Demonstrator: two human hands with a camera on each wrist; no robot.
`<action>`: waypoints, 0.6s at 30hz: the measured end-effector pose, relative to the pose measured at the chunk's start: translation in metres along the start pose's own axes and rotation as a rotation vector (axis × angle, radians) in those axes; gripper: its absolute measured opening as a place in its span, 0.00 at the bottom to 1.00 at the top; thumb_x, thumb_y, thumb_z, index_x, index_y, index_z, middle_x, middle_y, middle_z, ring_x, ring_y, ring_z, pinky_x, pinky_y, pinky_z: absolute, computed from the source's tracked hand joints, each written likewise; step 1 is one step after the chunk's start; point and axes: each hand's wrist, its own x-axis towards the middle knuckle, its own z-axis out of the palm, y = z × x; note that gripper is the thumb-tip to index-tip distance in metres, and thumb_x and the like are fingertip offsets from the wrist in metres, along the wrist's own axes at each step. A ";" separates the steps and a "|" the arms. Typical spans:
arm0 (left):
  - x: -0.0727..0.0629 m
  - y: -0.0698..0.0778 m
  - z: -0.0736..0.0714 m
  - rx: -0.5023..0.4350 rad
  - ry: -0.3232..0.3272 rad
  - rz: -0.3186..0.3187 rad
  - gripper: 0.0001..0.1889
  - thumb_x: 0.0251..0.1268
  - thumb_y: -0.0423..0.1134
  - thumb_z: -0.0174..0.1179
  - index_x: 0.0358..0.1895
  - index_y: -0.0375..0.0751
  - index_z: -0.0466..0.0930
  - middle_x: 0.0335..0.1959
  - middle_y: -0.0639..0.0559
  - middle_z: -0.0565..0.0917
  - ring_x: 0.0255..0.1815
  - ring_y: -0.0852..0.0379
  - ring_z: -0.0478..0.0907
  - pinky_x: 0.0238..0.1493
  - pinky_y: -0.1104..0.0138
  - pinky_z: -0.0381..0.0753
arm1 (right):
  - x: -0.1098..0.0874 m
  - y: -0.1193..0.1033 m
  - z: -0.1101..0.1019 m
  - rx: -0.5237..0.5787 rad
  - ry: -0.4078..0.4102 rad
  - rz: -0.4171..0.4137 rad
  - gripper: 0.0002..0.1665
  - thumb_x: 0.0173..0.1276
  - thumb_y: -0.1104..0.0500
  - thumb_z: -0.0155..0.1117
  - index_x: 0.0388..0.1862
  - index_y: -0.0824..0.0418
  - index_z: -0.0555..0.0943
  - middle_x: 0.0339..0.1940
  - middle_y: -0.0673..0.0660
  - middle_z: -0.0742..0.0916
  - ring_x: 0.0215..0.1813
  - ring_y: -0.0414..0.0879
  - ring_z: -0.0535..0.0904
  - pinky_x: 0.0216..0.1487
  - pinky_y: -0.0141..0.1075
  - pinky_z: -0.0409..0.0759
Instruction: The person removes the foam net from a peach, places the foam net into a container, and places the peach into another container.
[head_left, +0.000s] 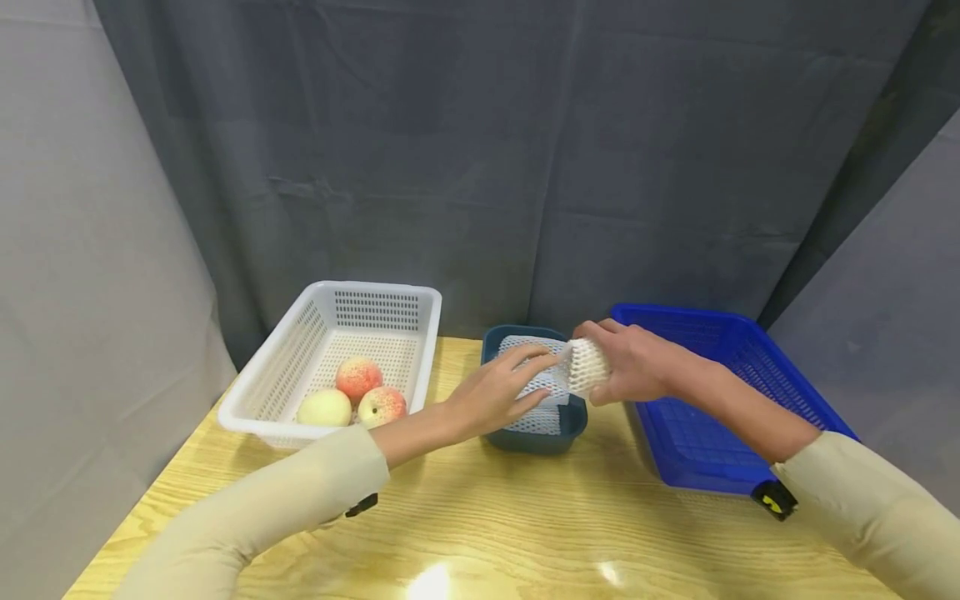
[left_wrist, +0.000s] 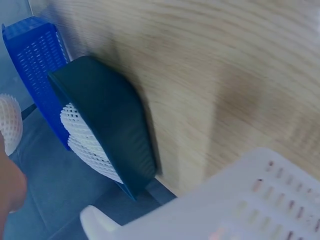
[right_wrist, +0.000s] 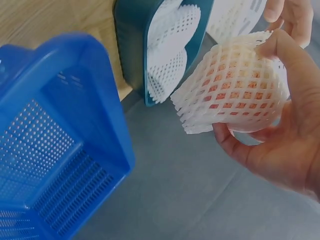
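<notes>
My right hand (head_left: pixel 633 362) grips a peach in a white foam net sleeve (head_left: pixel 587 367) above the dark teal bin. The right wrist view shows the sleeved peach (right_wrist: pixel 237 85) between thumb and fingers, reddish skin showing through the mesh, with the sleeve's loose end sticking out past the fruit. My left hand (head_left: pixel 495 392) reaches in from the other side, fingers extended and thumb apart, fingertips close to the sleeve. Below both hands, the teal bin (head_left: pixel 536 443) holds several flat white foam nets (head_left: pixel 536 421). The left wrist view shows these nets (left_wrist: pixel 90 145) over the bin's rim.
On the left stands a white perforated basket (head_left: pixel 255 408) with three peaches (head_left: pixel 358 379) inside. A blue perforated basket (head_left: pixel 705 450) stands on the right. All rest on a wooden table (head_left: pixel 480 533), with a grey curtain (head_left: pixel 450 167) behind.
</notes>
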 end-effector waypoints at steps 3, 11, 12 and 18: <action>-0.007 -0.001 -0.003 -0.009 0.001 -0.005 0.24 0.69 0.40 0.65 0.66 0.40 0.75 0.62 0.43 0.76 0.62 0.51 0.74 0.54 0.66 0.79 | 0.000 -0.005 0.004 0.005 -0.009 -0.020 0.41 0.50 0.56 0.73 0.64 0.58 0.69 0.44 0.59 0.79 0.32 0.46 0.76 0.27 0.36 0.77; -0.021 0.003 -0.008 -0.055 -0.029 -0.012 0.23 0.68 0.39 0.66 0.64 0.38 0.75 0.61 0.42 0.76 0.61 0.52 0.74 0.53 0.68 0.79 | -0.003 -0.015 0.017 0.014 -0.033 -0.061 0.40 0.49 0.56 0.73 0.63 0.58 0.70 0.46 0.58 0.79 0.33 0.45 0.77 0.29 0.35 0.77; -0.024 0.004 -0.008 -0.056 -0.035 -0.012 0.23 0.69 0.39 0.65 0.64 0.39 0.75 0.61 0.42 0.76 0.61 0.51 0.74 0.55 0.66 0.79 | -0.004 -0.017 0.019 0.018 -0.032 -0.072 0.40 0.49 0.56 0.73 0.63 0.58 0.70 0.46 0.58 0.79 0.33 0.45 0.76 0.29 0.35 0.77; -0.039 0.008 -0.007 -0.069 -0.082 -0.034 0.23 0.70 0.40 0.64 0.65 0.40 0.74 0.62 0.44 0.74 0.63 0.52 0.73 0.55 0.69 0.78 | -0.008 -0.023 0.033 0.044 -0.029 -0.106 0.39 0.48 0.57 0.74 0.61 0.57 0.71 0.43 0.54 0.78 0.33 0.42 0.76 0.28 0.33 0.77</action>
